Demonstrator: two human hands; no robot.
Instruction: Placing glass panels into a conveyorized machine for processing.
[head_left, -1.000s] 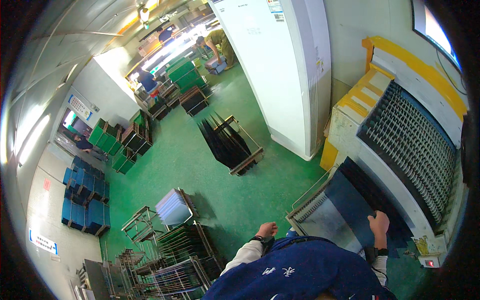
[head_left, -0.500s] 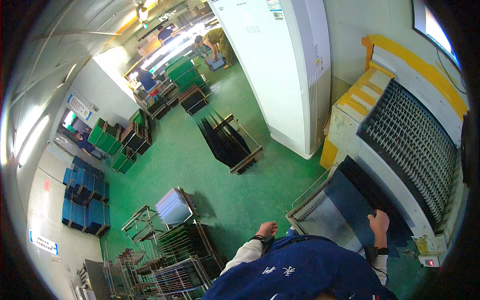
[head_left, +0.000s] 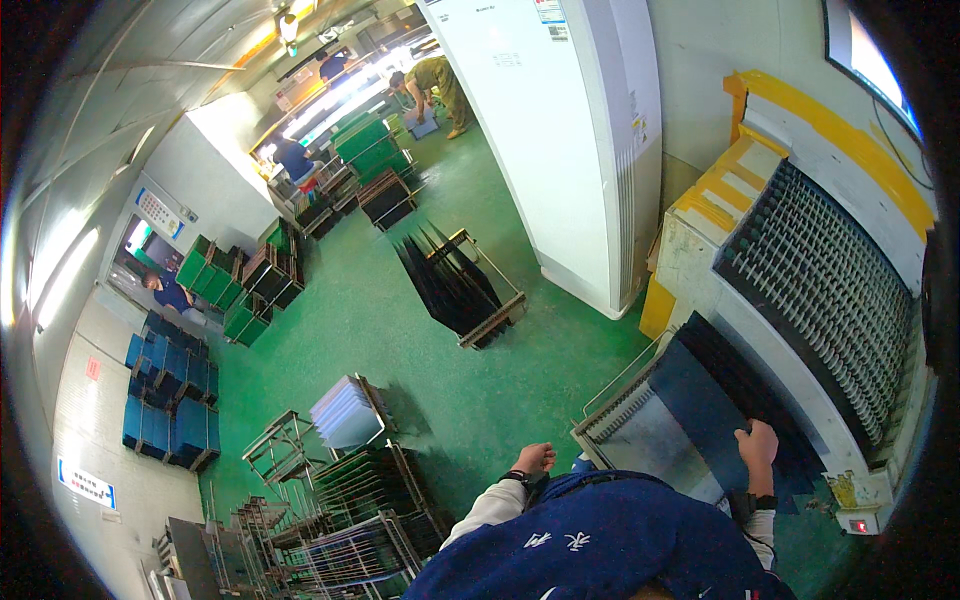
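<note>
Panel handling, early stage: right hand (head_left: 757,443) grips dark blue panel (head_left: 700,410), seated in slotted rack (head_left: 615,415) beside roller conveyor (head_left: 830,290); left hand (head_left: 533,460) loosely curled, empty.

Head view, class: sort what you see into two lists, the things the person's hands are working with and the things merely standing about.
In use:
right hand, resting on the dark blue flat panel
grey slotted rack holding that panel
left hand, loosely closed, holding nothing

Standing about:
wooden cart of upright black panels
stacked empty wire racks
green crates
blue crates
white cabinet
</note>
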